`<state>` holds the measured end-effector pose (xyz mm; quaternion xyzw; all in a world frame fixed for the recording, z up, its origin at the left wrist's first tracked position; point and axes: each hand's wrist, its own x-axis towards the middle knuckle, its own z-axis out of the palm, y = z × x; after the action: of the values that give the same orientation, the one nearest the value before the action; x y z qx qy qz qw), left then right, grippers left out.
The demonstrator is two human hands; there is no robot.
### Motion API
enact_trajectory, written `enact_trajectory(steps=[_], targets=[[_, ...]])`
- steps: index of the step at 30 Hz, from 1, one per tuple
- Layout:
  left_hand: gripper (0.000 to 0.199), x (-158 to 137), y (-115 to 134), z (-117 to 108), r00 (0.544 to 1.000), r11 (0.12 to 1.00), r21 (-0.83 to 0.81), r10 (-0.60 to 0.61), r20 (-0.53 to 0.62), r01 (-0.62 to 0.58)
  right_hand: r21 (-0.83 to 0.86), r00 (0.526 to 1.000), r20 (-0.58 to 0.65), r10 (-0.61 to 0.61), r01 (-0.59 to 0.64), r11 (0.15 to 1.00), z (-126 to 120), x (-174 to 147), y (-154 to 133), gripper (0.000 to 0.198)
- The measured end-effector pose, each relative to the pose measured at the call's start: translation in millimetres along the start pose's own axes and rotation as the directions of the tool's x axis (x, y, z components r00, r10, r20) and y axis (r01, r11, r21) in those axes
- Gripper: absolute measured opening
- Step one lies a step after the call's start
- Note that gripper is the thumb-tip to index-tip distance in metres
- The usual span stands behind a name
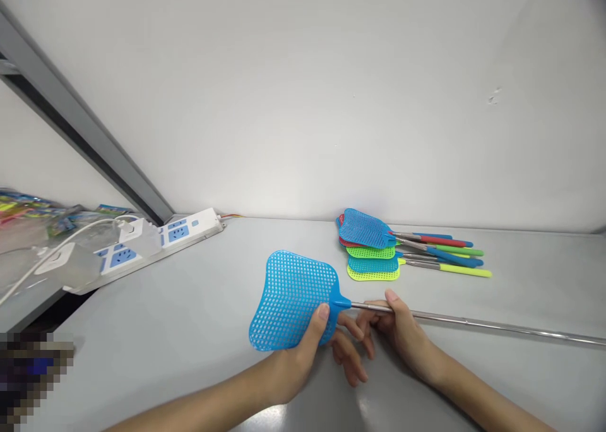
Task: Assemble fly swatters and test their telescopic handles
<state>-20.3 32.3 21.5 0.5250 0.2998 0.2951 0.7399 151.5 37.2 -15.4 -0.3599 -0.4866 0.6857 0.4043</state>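
Observation:
A blue fly swatter [296, 299] with a perforated head is held above the grey table. My left hand [303, 362] pinches the head near its neck, thumb on top and the other fingers beneath. Its silver telescopic rod is drawn out to the right and leaves the view, so the handle end is hidden. My right hand [402, 331] grips that rod near the neck between thumb and fingers. Behind the hands lies a pile of fly swatters [372, 269] in blue, red, green and yellow, their rods short and their coloured handles pointing right.
On the left, a white power strip [203, 222] with plugged-in adapters [71, 264] and cables lies on the table [189, 331]. Colourful packaged items [61, 220] sit beyond a grey metal post [95, 122]. A pale wall [331, 91] rises behind. The bottom left corner is pixelated.

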Motion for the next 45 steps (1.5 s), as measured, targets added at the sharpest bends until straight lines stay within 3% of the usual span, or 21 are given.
enact_trajectory(steps=[15,26,33,40,45], targets=[[0.047,0.4,6.9,4.2,1.0,0.998,0.06,-0.012,0.022,0.011,-0.067,0.994,0.02,0.106,-0.104,0.992,8.6,-0.1,-9.9,0.062],[0.052,0.6,3.1,8.7,0.998,0.999,0.024,-0.05,0.026,0.049,0.009,0.988,0.032,0.151,-0.151,0.988,12.2,2.1,-2.3,0.063],[0.04,3.3,0.7,8.8,0.989,0.996,0.083,0.05,-0.142,-0.038,0.086,0.982,0.09,0.165,-0.173,0.981,14.4,2.5,-7.6,0.065],[0.043,6.4,-10.9,6.9,0.953,0.995,-0.065,0.051,-0.299,-0.073,0.027,0.983,-0.135,0.124,-0.121,0.992,7.4,7.2,-17.3,0.051],[0.043,8.8,-11.1,3.2,0.92,0.978,-0.17,0.042,-0.389,-0.116,0.221,0.973,-0.226,0.049,0.003,0.975,-5.3,10.3,-28.2,0.04]])
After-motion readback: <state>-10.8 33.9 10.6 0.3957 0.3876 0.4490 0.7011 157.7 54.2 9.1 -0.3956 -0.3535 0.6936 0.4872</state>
